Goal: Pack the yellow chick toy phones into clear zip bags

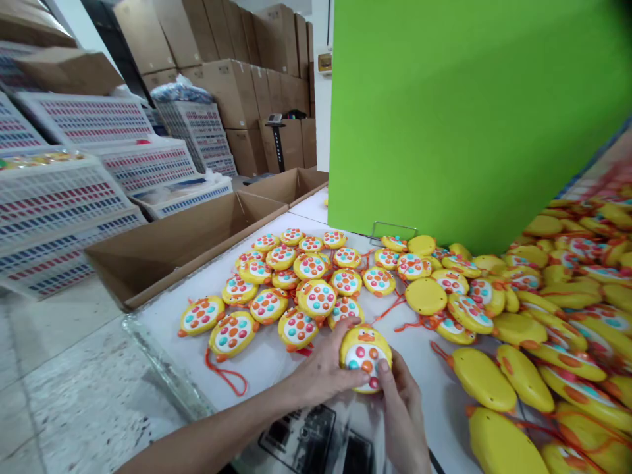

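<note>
Between both hands is a yellow duck-shaped toy (366, 339) with an orange beak and a white belly of coloured round buttons. My left hand (332, 368) grips its left side, the thumb lying over the lower buttons. On the other side, my right hand (402, 395) is closed around the edge with its thumb pressed on the belly. Just beyond the hands lie several like duck toys (316, 299), mostly button side up. Nearest on the right, yellow toys (484, 378) lie back side up, some with orange cords.
A large heap of duck toys (577, 296) covers the table's right side. Behind stands a green panel (444, 118), with a wire stand (395, 229) at its foot. An open cardboard box (197, 224) borders the table's left edge. White crates (83, 204) and stacked cartons (232, 92) stand farther off.
</note>
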A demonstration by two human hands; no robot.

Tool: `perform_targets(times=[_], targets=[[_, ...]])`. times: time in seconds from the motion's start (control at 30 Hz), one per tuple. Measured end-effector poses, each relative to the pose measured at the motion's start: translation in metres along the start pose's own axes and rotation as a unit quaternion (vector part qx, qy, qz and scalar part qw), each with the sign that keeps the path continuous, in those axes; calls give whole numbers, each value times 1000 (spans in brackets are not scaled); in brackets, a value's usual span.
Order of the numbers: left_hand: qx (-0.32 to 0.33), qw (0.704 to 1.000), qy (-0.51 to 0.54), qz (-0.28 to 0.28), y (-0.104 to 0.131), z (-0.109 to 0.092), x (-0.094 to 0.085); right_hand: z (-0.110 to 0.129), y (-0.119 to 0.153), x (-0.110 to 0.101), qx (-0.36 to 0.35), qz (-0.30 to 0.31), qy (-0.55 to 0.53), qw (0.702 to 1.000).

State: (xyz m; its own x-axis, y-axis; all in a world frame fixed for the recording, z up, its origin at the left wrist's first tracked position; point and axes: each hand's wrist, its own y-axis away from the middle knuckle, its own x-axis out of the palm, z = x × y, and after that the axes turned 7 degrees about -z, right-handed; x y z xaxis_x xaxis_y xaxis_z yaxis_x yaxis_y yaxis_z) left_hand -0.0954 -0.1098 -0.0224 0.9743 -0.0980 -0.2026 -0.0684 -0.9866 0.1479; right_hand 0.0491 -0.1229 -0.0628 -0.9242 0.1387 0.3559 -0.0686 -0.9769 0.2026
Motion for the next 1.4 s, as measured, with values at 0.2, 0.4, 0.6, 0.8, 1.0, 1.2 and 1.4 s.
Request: perform_targets(times=[0.2, 0.4, 0.6, 0.8, 1.0, 1.2, 1.4], targets=[[-125, 973, 196, -5, -8, 15, -11, -12, 5, 4, -223, -3, 211, 952], [-73, 991, 107, 20, -7, 14, -12, -17, 6, 7, -280, 26, 293, 914], [6, 998, -64, -9, 17, 16, -31, 17, -10, -11, 8, -174, -59, 983], [187, 901, -383, 81, 70, 56, -20, 34, -2, -25, 26, -216, -125, 968], [246, 864, -418, 135, 88, 66, 10, 39, 13, -24, 12, -247, -115, 962], [285, 848, -440, 79, 75, 61, 11, 51, 24, -22, -48, -192, -35, 980], [306, 833, -453, 82, 62, 67, 11, 37, 33, -12, 44, -106, -28, 993]])
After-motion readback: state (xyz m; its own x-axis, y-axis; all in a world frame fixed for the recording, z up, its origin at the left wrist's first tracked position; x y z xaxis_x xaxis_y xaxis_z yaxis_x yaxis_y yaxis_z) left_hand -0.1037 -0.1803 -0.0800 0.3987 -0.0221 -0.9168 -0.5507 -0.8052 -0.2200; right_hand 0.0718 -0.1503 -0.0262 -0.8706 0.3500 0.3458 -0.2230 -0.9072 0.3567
